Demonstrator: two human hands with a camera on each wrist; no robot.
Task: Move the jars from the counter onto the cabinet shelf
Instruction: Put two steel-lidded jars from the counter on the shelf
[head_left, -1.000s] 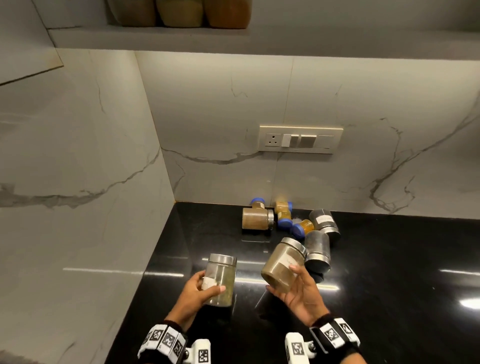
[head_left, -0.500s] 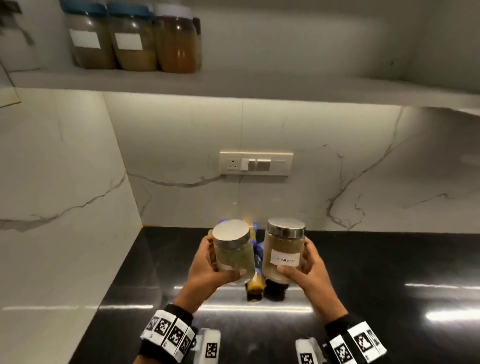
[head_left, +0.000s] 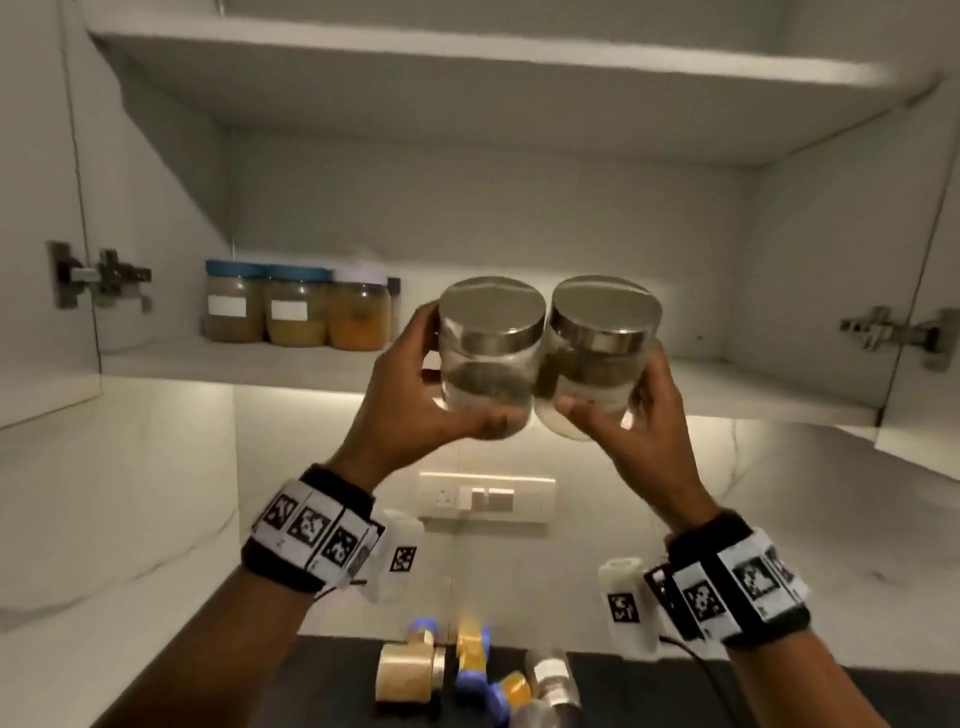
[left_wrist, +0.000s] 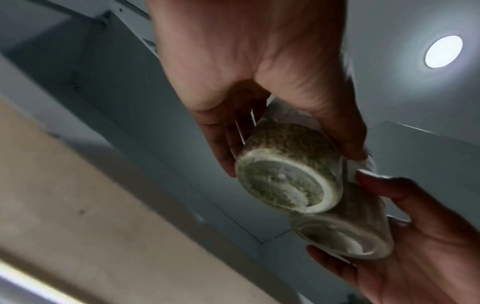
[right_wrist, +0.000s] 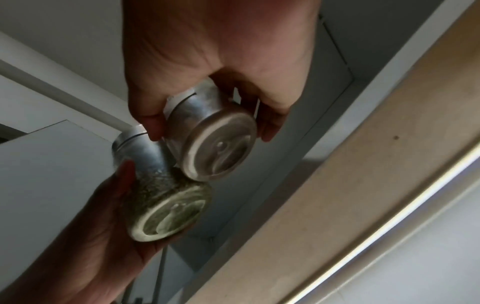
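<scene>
I've got my left hand wrapped round a steel-lidded glass jar of green herb, thumb across the front near the base, fingers curled round the far side. In the left wrist view the fingers and thumb clamp the jar wall from opposite sides, base facing the camera. My right hand grips a second steel-lidded glass jar the same way, thumb in front, fingers behind; contents pale, hard to name. From the right wrist view, the thumb and fingers pinch that jar at its sides.

Both jars are upright, held side by side in the air, walls touching or nearly so. They're in front of the lower cabinet shelf, about level with its front edge, not resting on it.

On that shelf, left side: two blue-lidded jars with white labels and a white-lidded jar, all in a row, touching.

Down on the black counter: several jars lying on their sides, blurred, some with blue caps and yellow contents, one larger tan one.

Switch plate on the marble wall between the two. Cabinet door hinges visible left and right. Marker bands on both wrists.
</scene>
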